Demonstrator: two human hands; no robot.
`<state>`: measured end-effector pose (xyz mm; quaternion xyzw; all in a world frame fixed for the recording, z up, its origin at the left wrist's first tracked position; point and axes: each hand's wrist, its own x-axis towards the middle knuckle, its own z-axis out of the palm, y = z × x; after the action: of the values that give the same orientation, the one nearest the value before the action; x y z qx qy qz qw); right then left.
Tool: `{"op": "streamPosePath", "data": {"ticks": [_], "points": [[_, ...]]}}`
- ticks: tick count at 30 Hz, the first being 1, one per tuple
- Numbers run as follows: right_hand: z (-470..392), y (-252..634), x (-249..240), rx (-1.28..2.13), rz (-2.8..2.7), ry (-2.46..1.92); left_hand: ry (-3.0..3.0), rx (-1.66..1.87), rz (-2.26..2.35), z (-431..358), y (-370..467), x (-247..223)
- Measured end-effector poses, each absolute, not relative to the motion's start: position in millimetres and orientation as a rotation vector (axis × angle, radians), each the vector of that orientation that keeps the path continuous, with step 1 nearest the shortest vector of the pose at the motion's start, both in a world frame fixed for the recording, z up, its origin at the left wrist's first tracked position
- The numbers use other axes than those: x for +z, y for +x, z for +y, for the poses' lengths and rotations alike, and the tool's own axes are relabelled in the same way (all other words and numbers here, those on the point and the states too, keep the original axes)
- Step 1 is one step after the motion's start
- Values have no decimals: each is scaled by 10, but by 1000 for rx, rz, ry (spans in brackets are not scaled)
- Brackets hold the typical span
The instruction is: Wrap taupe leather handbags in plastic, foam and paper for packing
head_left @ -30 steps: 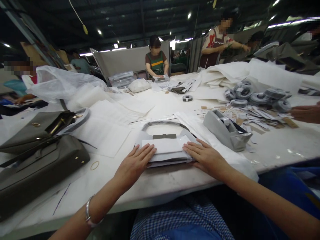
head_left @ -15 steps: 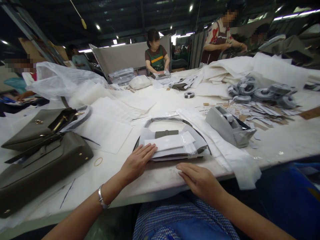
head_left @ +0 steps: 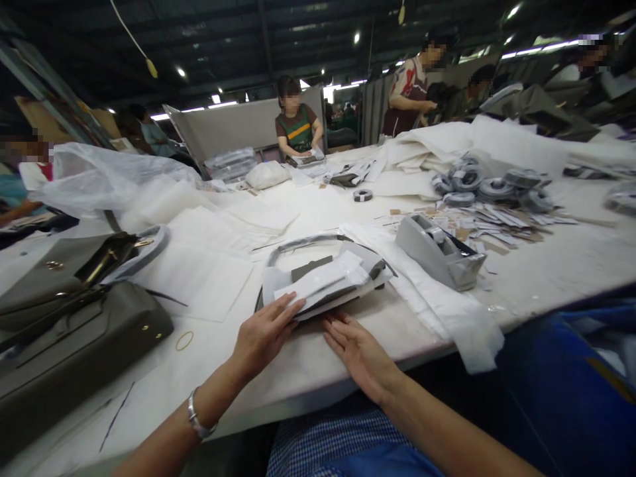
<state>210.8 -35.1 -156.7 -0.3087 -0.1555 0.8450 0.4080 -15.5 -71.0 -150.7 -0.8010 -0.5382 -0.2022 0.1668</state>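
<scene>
A flat grey handbag [head_left: 303,270] lies in front of me, partly wrapped in white paper, with its covered handle [head_left: 303,244] arched away from me. Its right side looks tilted up off the table. My left hand [head_left: 265,331] grips the near left edge, fingers over the top and thumb hidden. Below the near edge, my right hand [head_left: 355,344] has its fingers stretched out, the tips just under the bag. A strip of white foam sheet [head_left: 422,291] runs along the bag's right side, and a grey tape dispenser [head_left: 437,255] stands beyond it.
Dark olive handbags [head_left: 89,338] lie at the left beside a rubber band [head_left: 184,340]. White foam sheets [head_left: 199,265] spread behind them. Rolled grey straps [head_left: 477,179] and paper scraps [head_left: 501,222] lie at the back right. A co-worker [head_left: 299,126] stands across the table [head_left: 536,278].
The bag has tilted and turned, its right side rising. My right hand has moved left and forward to the bag's near edge, its fingers opening out. My left hand stays at the left corner.
</scene>
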Motion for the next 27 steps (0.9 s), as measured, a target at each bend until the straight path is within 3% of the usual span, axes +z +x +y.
{"op": "streamPosePath", "data": {"ticks": [7,15,22,27], "points": [[-211,1977,-1474,2130,-885,-733,-2182,-627,-1619,-822,-108,-1451],[-283,1740,-1562,2101,-494,-669,-2123,-553,-1532,-772,-26,-1683],[-267,1742,-1453,2121,-474,-619,-2095,-491,-1528,-810,-31,-1667],[-189,1926,-1444,2103,-1012,-574,-1956,-567,-1605,-785,-59,-1721]]}}
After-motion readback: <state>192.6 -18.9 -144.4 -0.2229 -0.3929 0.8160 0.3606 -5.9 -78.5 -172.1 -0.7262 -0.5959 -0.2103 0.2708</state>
